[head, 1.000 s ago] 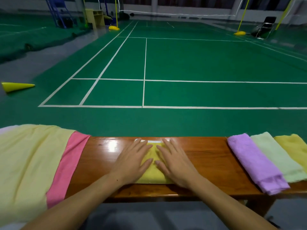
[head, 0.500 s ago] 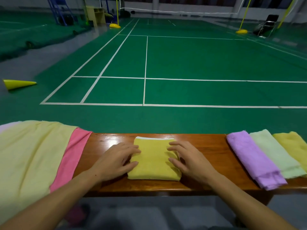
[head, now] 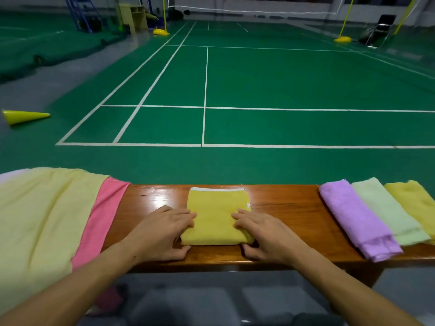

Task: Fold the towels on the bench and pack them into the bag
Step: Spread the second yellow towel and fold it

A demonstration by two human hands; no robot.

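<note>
A folded yellow towel [head: 215, 215] lies in the middle of the wooden bench [head: 287, 208]. My left hand [head: 160, 231] grips its left edge, fingers over the top and thumb at the near corner. My right hand [head: 261, 234] grips the right edge the same way. At the right end lie a folded purple towel [head: 355, 220], a pale green towel [head: 386, 210] and a yellow towel [head: 416, 198] side by side. Over the left end hang a pale yellow towel [head: 40, 222] and a pink towel [head: 98, 222], both unfolded. No bag is in view.
Beyond the bench stretches a green badminton court [head: 259, 85] with white lines. A yellow cone [head: 23, 116] lies on its side at the far left. A chair [head: 379, 29] and net posts stand far back.
My hands slid off the top of the yellow towel out to its left and right edges and now take hold of its sides. The towel lies fully uncovered.
</note>
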